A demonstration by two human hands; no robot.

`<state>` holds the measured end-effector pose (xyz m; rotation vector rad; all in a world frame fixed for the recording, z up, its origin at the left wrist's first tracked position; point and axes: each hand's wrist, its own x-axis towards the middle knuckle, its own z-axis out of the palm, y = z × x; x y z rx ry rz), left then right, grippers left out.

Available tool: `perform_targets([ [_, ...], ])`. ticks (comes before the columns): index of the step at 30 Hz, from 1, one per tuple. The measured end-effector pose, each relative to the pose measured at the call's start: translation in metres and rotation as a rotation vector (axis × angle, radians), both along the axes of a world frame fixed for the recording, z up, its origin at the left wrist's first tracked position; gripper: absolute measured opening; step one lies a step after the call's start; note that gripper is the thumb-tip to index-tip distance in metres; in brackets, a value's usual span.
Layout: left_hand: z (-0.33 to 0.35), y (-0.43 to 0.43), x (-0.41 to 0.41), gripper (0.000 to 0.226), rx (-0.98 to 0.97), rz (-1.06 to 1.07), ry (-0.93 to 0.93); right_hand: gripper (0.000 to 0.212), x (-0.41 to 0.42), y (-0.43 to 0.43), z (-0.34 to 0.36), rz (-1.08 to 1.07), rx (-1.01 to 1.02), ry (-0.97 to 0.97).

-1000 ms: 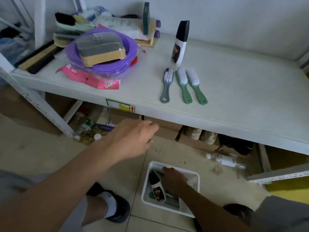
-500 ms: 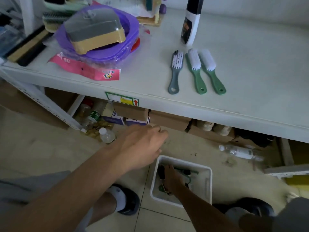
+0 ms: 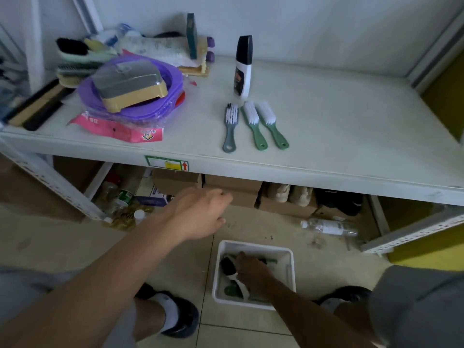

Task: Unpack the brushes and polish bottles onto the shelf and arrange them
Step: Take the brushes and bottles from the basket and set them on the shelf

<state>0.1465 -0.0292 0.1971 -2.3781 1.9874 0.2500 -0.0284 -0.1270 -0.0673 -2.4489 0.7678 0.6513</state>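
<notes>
On the white shelf [image 3: 351, 121] a white polish bottle with a black cap [image 3: 243, 69] stands upright. In front of it three brushes lie side by side: a grey one [image 3: 229, 129] and two green ones [image 3: 253, 126] [image 3: 272, 126]. A white bin [image 3: 291, 272] sits on the floor below. My right hand [image 3: 253, 272] is inside it, closed on a second polish bottle [image 3: 229, 268] that lies tilted among green brush handles [image 3: 229, 290]. My left hand [image 3: 200, 214] hovers under the shelf's front edge, fingers loosely apart and holding nothing.
The shelf's left end is crowded: a purple basin [image 3: 160, 106] holding a tan and grey box, a pink packet [image 3: 118, 130], and brushes and sponges behind. Cardboard boxes [image 3: 233, 189], shoes [image 3: 288, 194] and bottles sit under the shelf. A clear plastic bottle [image 3: 329, 227] lies on the tiles.
My right hand has shifted inside the bin and the polish bottle there has turned from label-up to tilted. My left hand has stayed under the shelf edge. The view tipped down, then back up.
</notes>
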Motion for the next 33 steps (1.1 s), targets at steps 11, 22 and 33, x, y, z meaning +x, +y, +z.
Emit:
perform_targets([
  [11, -0.002, 0.01, -0.001, 0.037, 0.06, -0.024, 0.022, 0.052, 0.002, 0.025, -0.019, -0.11, -0.056, 0.039],
  [22, -0.017, -0.003, 0.008, 0.043, 0.045, -0.047, 0.038, 0.087, 0.021, 0.027, -0.059, -0.077, -0.077, 0.096],
  [33, -0.019, -0.003, 0.009, 0.043, 0.145, -0.072, 0.017, 0.066, 0.028, 0.013, -0.042, 0.025, -0.184, -0.024],
])
